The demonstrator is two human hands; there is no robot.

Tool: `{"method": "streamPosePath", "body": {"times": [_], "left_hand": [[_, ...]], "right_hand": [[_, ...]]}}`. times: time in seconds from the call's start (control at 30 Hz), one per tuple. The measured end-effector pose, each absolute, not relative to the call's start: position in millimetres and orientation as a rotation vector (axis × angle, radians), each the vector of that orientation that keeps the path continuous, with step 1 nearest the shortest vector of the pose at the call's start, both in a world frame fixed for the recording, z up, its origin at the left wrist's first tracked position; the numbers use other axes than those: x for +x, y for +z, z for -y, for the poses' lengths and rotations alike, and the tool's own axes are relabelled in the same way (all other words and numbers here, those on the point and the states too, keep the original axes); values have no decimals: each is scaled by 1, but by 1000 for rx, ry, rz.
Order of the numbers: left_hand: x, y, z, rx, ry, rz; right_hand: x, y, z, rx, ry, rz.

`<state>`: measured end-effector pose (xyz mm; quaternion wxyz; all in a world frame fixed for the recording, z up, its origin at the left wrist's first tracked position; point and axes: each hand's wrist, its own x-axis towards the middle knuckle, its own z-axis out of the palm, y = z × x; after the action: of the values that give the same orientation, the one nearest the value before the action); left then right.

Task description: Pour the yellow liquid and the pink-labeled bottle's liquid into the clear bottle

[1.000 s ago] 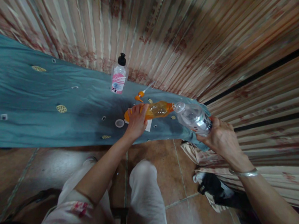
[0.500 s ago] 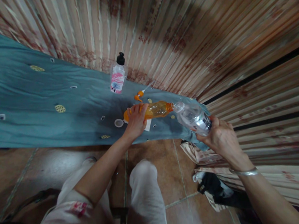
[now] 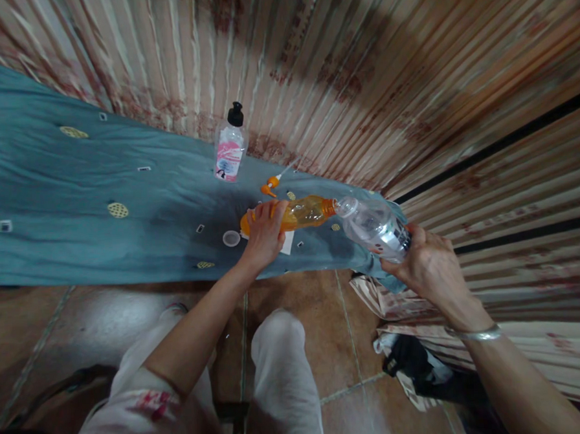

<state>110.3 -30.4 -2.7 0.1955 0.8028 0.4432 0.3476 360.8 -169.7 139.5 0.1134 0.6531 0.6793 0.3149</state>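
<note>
My left hand (image 3: 267, 230) is wrapped round the lower part of an orange see-through bottle (image 3: 308, 211), which lies tilted with its neck toward the right. The neck meets the mouth of a clear plastic bottle (image 3: 371, 222); whether the two rims touch or one overlaps the other I cannot tell. My right hand (image 3: 429, 261) grips that clear bottle round its base end. Behind the orange bottle an orange pump top (image 3: 271, 185) with a thin clear tube lies on the teal cloth. A small clear round cap or lid (image 3: 231, 238) rests just left of my left hand.
A clear bottle with a black pump top and pink label (image 3: 229, 146) stands at the back of the teal cloth (image 3: 172, 191). Pleated curtains (image 3: 301, 67) hang behind and on the right. A white card (image 3: 287, 243) lies under the orange bottle. Dark items (image 3: 409, 360) lie low right on the tiled floor.
</note>
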Motion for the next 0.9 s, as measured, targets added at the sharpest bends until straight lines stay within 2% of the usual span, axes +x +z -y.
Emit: {"method": "streamPosePath", "body": {"times": [0.9], "left_hand": [[110,-4,30,2264,982,-1246]], "right_hand": [[355,142,168,1955,894,-1997]]}}
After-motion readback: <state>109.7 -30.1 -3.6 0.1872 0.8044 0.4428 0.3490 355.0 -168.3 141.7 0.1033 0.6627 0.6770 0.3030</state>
